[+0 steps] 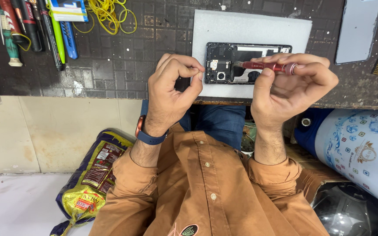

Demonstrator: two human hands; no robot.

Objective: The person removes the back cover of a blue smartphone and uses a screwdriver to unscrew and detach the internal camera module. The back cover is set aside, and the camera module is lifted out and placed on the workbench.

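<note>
On the white foam pad [259, 30] at the near edge of the tabletop [123, 61], the opened phone [246, 62] lies lengthwise left to right, just beyond the right hand [287, 85], whose grip is clamped on a red screwdriver [267, 66] with its tip pointing left onto the phone, while the left hand [171, 89] pinches its fingers together beside the phone's left end.
</note>
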